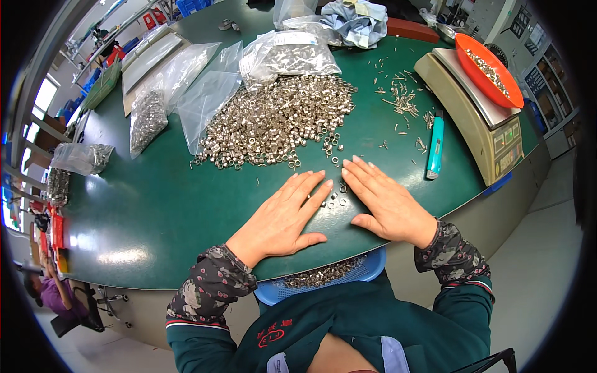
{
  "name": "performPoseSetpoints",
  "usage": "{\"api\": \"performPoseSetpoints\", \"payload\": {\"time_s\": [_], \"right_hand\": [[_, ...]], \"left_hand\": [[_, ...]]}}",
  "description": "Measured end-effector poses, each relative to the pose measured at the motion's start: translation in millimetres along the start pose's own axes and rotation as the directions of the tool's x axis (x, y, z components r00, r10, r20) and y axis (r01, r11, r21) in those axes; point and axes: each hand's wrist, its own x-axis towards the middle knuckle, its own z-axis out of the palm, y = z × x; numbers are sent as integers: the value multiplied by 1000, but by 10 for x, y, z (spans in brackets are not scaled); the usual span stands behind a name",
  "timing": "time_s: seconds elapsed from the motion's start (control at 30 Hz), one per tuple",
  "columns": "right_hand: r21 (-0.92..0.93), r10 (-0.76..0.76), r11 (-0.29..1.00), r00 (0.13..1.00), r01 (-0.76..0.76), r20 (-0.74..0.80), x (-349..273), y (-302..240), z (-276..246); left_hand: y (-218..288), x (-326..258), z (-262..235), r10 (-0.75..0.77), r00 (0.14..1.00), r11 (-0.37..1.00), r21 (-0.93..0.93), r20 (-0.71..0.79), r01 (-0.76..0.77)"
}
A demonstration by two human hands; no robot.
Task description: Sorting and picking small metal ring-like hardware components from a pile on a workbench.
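Observation:
My left hand (280, 214) lies flat on the green tabletop, fingers stretched out toward the far side. My right hand (392, 205) rests opposite it, also flat, with its fingertips angled inward. Between the two hands are several loose small metal rings (333, 198), some close to my fingers. Just beyond my fingertips spreads a big heap of silvery metal rings (280, 121). Below the table's near edge, at my lap, a blue plastic basket (270, 293) holds more small metal parts (323, 275).
A teal utility knife (436, 146) and scattered thin metal pins (403, 99) lie right of the heap. Farther right stands a scale (463, 118) bearing an orange bowl (504, 87). Bags of parts (292, 56) sit behind and left (148, 118). A person (59, 295) sits far left.

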Motion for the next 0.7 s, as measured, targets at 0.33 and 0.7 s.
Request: {"api": "performPoseSetpoints", "payload": {"time_s": [0.33, 0.7], "right_hand": [[-38, 37, 999, 999, -37, -8, -110, -37, -16], [-8, -3, 1000, 994, 2, -113, -37, -33, -29]], "left_hand": [[12, 2, 11, -1, 1000, 999, -35, 17, 1], [53, 62, 4, 74, 997, 996, 44, 24, -75]]}}
